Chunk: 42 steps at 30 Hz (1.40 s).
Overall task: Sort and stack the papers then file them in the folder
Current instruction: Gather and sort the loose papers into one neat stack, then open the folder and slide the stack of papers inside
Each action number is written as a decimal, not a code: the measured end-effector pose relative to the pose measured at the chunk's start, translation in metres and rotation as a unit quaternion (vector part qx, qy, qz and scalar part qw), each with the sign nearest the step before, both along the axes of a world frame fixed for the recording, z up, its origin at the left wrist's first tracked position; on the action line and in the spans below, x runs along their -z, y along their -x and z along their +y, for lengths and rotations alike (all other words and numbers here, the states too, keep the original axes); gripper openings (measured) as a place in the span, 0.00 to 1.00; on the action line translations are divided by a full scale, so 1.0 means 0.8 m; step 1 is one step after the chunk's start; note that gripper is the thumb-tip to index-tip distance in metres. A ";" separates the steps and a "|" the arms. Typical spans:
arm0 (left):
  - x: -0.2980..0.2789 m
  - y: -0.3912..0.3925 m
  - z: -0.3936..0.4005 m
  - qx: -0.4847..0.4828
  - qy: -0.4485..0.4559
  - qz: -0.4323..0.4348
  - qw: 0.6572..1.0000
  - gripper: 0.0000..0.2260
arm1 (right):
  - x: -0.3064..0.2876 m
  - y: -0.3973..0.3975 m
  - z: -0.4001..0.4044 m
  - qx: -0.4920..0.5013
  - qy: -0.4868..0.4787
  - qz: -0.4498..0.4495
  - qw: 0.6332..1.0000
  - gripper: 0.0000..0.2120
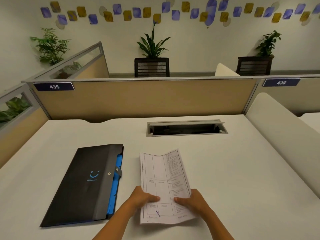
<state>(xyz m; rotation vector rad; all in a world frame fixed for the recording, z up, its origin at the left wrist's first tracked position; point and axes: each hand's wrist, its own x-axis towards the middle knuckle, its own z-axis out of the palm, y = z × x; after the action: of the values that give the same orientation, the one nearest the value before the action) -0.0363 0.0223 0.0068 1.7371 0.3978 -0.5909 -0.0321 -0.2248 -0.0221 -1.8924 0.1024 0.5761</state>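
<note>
A pale desk [225, 170] fills the near part of the view, closed at the far side by a tan partition [143, 99] with grey trim. The partition carries two dark number plates, "435" [54, 86] at the left and "436" [281, 82] at the right. Beyond it stand two dark mesh chair backs [151, 67] against a pale wall, with three leafy plants [152, 44] and a band of blue and yellow wall shapes [136, 12] above them. A cream side panel [280, 129] runs along the desk's right edge.

Set into the desk toward the far side is a grey cable tray [187, 128], its flap raised over a dark slot.

A black folder [83, 186] lies flat on the left of the desk, angled, with a blue smiley mark on its cover, a snap button, and blue dividers showing along its right edge. It is closed and lies just left of the papers, not touching them.

The papers [164, 179] lie near the middle of the desk, long side running near to far, printed with a ruled table and small text too fine to read. A blue pen stroke marks the near end. The far edge bows slightly.

Both hands grip the papers at the near end. The left hand [144, 197] holds the left edge, thumb lying on top. The right hand [190, 200] holds the right edge, thumb likewise on top, the two thumbs pointing at each other and a little apart.
</note>
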 end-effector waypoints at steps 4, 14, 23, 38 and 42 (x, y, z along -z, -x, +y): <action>0.002 0.004 -0.001 -0.001 0.003 0.015 1.000 0.21 | -0.004 0.001 0.001 0.039 -0.051 0.027 0.998 0.19; -0.016 0.002 -0.009 -0.096 -0.085 -0.130 0.983 0.19 | -0.014 -0.006 -0.012 0.126 -0.003 0.027 0.992 0.16; -0.033 -0.004 0.068 -0.214 -0.418 -0.300 0.830 0.20 | -0.017 -0.021 -0.061 0.168 0.078 0.012 0.983 0.17; 0.007 0.011 0.139 -0.124 -0.485 0.031 0.865 0.52 | -0.017 -0.020 -0.079 0.179 0.111 0.026 0.977 0.17; 0.003 0.012 0.141 -0.063 -0.506 0.033 0.859 0.44 | -0.018 -0.016 -0.082 0.188 0.106 0.025 0.976 0.17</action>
<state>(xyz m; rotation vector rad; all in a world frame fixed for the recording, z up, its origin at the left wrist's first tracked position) -0.0460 0.1355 0.0042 2.6614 0.9886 -0.3430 -0.0190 -0.2907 -0.0077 -1.9960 0.5600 0.3626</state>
